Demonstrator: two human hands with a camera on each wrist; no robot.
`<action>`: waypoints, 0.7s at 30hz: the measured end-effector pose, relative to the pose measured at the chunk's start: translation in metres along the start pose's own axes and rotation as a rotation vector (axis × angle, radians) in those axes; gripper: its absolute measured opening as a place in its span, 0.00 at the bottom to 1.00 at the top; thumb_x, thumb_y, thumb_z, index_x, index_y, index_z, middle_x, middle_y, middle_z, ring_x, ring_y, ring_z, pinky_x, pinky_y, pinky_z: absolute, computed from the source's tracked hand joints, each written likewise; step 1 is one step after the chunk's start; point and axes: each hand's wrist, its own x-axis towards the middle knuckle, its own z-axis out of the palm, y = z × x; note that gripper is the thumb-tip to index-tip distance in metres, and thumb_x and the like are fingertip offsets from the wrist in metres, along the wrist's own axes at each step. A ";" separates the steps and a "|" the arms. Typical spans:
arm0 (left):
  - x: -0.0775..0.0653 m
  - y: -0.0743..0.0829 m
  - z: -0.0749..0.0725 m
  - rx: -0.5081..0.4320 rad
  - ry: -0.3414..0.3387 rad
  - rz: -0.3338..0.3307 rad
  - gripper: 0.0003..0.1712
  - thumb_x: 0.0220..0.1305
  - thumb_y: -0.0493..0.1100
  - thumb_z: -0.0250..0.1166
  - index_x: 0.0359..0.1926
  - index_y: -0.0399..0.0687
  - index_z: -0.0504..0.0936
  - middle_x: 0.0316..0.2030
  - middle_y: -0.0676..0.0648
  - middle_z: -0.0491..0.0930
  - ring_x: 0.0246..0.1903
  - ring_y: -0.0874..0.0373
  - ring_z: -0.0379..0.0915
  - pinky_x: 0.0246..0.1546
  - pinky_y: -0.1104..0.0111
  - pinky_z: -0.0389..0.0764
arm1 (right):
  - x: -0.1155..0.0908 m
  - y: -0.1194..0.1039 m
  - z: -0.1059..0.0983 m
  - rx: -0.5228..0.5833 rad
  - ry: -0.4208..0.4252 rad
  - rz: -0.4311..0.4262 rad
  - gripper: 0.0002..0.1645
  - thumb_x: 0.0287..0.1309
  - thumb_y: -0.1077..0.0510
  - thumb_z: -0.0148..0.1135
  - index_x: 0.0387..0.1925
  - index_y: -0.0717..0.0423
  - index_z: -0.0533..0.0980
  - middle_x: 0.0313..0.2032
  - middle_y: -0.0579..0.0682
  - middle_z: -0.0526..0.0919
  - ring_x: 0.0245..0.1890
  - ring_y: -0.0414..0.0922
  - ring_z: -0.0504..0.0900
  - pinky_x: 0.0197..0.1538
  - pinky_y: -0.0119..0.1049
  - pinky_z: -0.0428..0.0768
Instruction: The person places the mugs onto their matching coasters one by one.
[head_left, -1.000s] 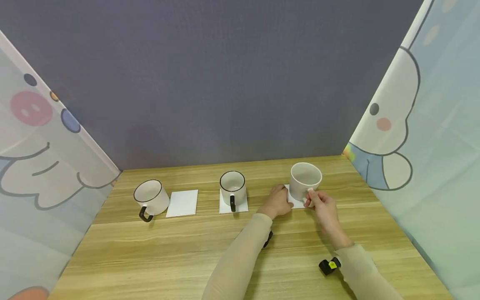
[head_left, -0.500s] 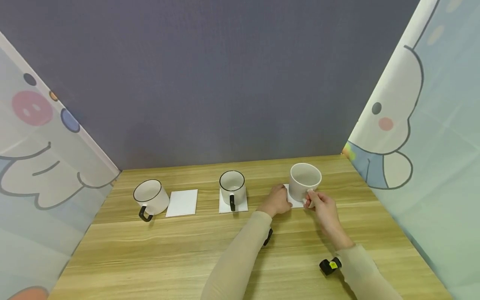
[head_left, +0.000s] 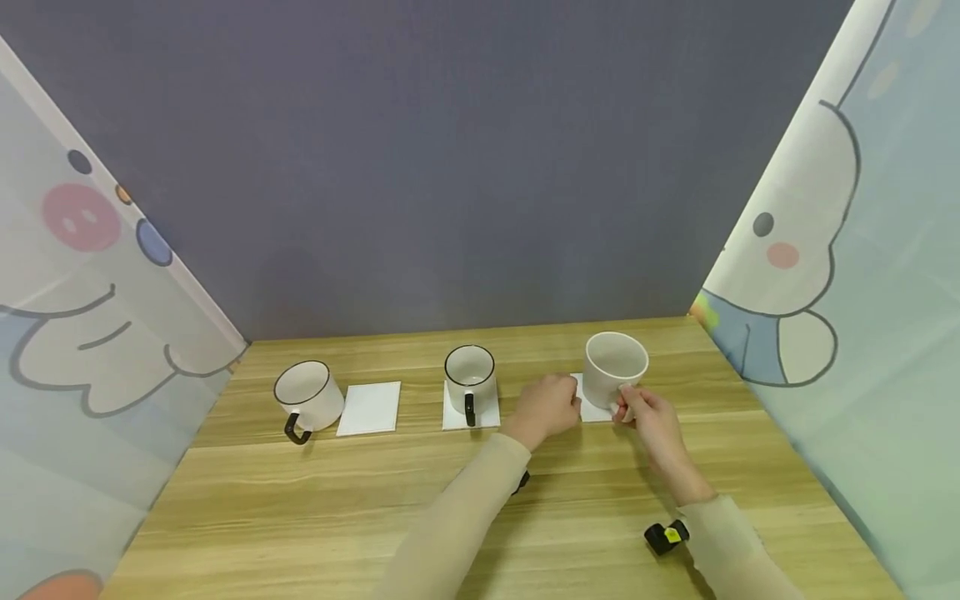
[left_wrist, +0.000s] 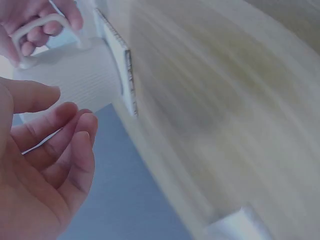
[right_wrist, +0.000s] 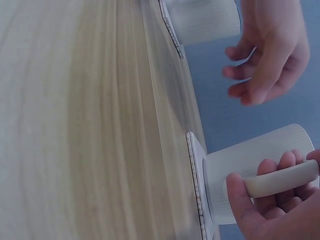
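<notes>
**Fingers of the right hand (head_left: 652,421) grasp a white, finely ribbed, round mug (head_left: 611,377) by its handle**

The right fingers and thumb are wrapped on the white loop handle (right_wrist: 282,181). That mug sits upright, right of centre in the head view, on a thin white square coaster (head_left: 592,414) with a speckled edge.

The left hand (head_left: 546,406) is just left of it, its fingers (left_wrist: 82,156) loosely bent and released; the left wrist view shows a gap between them and the mug.

At the middle of the frame, a white mug with a black rim and black handle (head_left: 471,385) stands on a second white square coaster (head_left: 492,415). At centre left, a matching black-rimmed white mug (head_left: 315,402) rests on the pale wood-grain counter (head_left: 300,508), close beside a third white square coaster (head_left: 368,408); whether they touch, I cannot tell.

At lower right, a small black device (head_left: 658,542) by the right beige sleeve (head_left: 731,542) carries a bright yellow label (head_left: 672,534), its marking too small to read. Cartoon-printed fabric (head_left: 795,200) lines both sides of the frame.
</notes>
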 end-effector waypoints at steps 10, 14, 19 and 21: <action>-0.021 -0.003 -0.033 0.046 0.038 0.088 0.13 0.61 0.43 0.57 0.20 0.54 0.68 0.18 0.57 0.68 0.18 0.65 0.63 0.13 0.73 0.65 | 0.003 -0.002 0.000 0.004 -0.010 -0.002 0.26 0.70 0.50 0.49 0.35 0.74 0.72 0.27 0.53 0.76 0.27 0.43 0.78 0.38 0.41 0.82; -0.031 -0.005 -0.046 0.052 0.051 0.115 0.12 0.63 0.44 0.56 0.21 0.54 0.68 0.20 0.57 0.69 0.20 0.65 0.64 0.14 0.74 0.65 | 0.004 0.000 0.000 0.006 -0.012 0.008 0.24 0.70 0.50 0.49 0.33 0.70 0.73 0.27 0.52 0.76 0.27 0.44 0.78 0.38 0.40 0.82; -0.043 -0.010 -0.060 0.020 0.067 0.115 0.13 0.65 0.46 0.56 0.23 0.55 0.70 0.22 0.58 0.69 0.21 0.65 0.64 0.17 0.75 0.65 | 0.004 0.001 -0.001 -0.005 -0.006 0.013 0.23 0.70 0.50 0.49 0.32 0.69 0.73 0.26 0.52 0.76 0.28 0.44 0.78 0.38 0.40 0.82; -0.047 -0.013 -0.064 0.031 0.092 0.115 0.12 0.66 0.47 0.56 0.24 0.56 0.70 0.22 0.59 0.69 0.21 0.66 0.65 0.17 0.75 0.66 | 0.003 0.001 -0.002 -0.011 -0.002 0.011 0.24 0.70 0.50 0.49 0.33 0.70 0.73 0.26 0.52 0.76 0.27 0.44 0.78 0.38 0.40 0.82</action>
